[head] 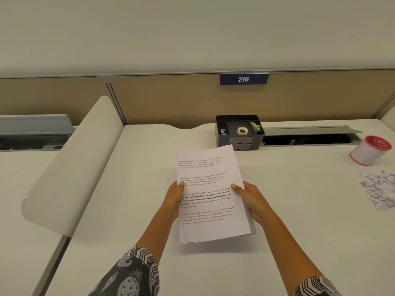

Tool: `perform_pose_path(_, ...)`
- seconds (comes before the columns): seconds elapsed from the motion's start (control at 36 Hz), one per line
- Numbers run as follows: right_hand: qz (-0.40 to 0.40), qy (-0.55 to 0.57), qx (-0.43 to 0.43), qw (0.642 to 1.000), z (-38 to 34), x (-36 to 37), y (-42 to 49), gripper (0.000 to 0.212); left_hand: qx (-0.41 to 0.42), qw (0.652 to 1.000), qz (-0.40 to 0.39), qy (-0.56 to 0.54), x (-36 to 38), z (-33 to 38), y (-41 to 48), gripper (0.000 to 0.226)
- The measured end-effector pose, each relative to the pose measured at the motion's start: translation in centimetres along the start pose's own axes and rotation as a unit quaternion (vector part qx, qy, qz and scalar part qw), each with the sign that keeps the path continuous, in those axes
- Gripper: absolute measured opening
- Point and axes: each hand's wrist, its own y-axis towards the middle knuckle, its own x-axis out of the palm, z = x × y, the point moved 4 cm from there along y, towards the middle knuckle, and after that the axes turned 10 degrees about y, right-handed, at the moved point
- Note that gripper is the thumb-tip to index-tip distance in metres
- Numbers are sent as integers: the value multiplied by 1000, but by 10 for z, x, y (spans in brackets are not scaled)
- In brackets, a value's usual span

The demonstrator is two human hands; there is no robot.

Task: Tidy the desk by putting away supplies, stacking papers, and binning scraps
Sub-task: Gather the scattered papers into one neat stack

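A stack of printed white papers [210, 184] is held over the middle of the white desk [128, 210]. My left hand [174, 199] grips its left edge and my right hand [252, 199] grips its right edge, thumbs on top. Behind the stack stands a black desk organizer [240, 133] holding a tape roll [242, 130], a green clip [256, 126] and a small blue item [223, 132]. A heap of shredded paper scraps [379, 189] lies at the desk's right edge. Near it stands a white bin with a red liner [370, 150].
A curved white divider panel [70, 167] slants along the desk's left side. A beige partition with a blue "216" plate [243, 79] closes the back. An open cable tray with a raised grey lid [307, 135] runs along the back right.
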Motion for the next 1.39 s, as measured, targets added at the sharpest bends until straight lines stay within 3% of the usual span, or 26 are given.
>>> perform_pose_path(0.28, 5, 25, 11, 1000, 0, 33, 43, 25, -21, 999, 29, 16, -35, 20, 40, 31)
perform_pose_path(0.61, 40, 14, 16, 999, 2, 76, 125, 23, -100, 991, 53, -70, -75, 41, 128, 23)
perform_pose_path(0.81, 103, -22, 22, 994, 4, 80, 174, 20, -106, 989, 54, -87, -83, 51, 172, 13)
perform_pose_path(0.94, 125, -24, 9, 992, -4, 86, 197, 20, -91, 993, 62, -42, -87, 64, 200, 20)
perform_pose_path(1.39, 186, -116, -27, 975, -29, 108, 244, 30, -61, 996, 62, 10, -91, 85, 243, 8)
